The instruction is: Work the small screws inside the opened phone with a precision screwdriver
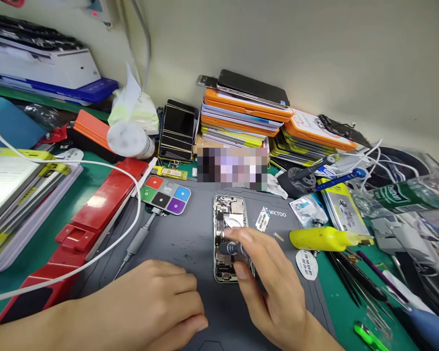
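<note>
An opened phone [229,209] lies on the dark grey mat [190,234], with its inner parts showing. My right hand [274,282] is over the phone's lower right side, closed with thumb and fingers around a dark grey screwdriver [229,248]. That tool is seen nearly end-on, and its tip is hidden. To the left of the phone, my left hand [157,302] rests on the mat, closed with its fingers curled under; no object shows in it. A small white card [263,219] and a tiny metal strip [278,237] lie right of the phone.
Left are a coloured magnetic pad [161,199], a grey pen-shaped tool [137,239], a red tool [84,234] and a white cable [137,195]. A yellow bottle [318,239], tweezers [347,278] and a plastic bottle [402,195] lie right. Stacked orange cases [249,105] stand behind.
</note>
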Tool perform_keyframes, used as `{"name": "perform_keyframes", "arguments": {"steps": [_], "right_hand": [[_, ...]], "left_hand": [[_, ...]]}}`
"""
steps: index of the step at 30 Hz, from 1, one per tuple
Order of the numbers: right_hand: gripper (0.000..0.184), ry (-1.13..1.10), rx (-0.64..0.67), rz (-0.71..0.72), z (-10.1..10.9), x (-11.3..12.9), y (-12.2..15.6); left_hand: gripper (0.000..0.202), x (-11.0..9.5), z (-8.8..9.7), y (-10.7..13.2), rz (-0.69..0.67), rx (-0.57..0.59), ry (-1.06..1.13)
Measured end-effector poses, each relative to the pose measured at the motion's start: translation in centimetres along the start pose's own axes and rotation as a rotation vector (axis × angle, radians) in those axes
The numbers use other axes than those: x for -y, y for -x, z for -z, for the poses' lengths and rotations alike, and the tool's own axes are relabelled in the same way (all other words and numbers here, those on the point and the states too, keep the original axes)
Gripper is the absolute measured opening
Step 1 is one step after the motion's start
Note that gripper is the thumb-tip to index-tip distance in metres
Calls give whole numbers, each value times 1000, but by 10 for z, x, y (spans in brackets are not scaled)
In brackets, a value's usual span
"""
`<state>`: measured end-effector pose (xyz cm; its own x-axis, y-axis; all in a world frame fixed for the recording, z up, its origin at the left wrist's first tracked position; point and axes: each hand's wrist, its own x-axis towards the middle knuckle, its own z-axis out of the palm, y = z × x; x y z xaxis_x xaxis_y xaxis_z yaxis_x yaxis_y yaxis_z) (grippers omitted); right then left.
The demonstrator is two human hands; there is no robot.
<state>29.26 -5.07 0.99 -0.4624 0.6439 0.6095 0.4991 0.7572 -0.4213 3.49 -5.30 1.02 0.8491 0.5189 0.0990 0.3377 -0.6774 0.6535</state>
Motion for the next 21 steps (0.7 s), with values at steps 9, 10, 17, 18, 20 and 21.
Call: {"name": "perform_keyframes", "arguments": {"steps": [9, 10, 17, 18, 20, 21], "right_hand": [[72, 30, -44, 7, -5, 1, -1], [72, 29, -52, 14, -5, 0, -2], [69, 17, -54, 17, -7, -3, 0], [69, 20, -56, 12, -8, -4, 1], [69, 19, -57, 2, -9, -5, 1], [69, 16, -57, -3, -9, -6, 1]], "left_hand": [[16, 2, -2, 0, 22, 11, 6], [18, 2, -2, 0, 18, 7, 3], [21, 0, 2, -1, 0, 18, -10], [22, 1, 3, -2, -4, 19, -15], [24, 1, 4, -2, -15, 17, -22], [25, 1, 4, -3, -24, 15, -29]]}}
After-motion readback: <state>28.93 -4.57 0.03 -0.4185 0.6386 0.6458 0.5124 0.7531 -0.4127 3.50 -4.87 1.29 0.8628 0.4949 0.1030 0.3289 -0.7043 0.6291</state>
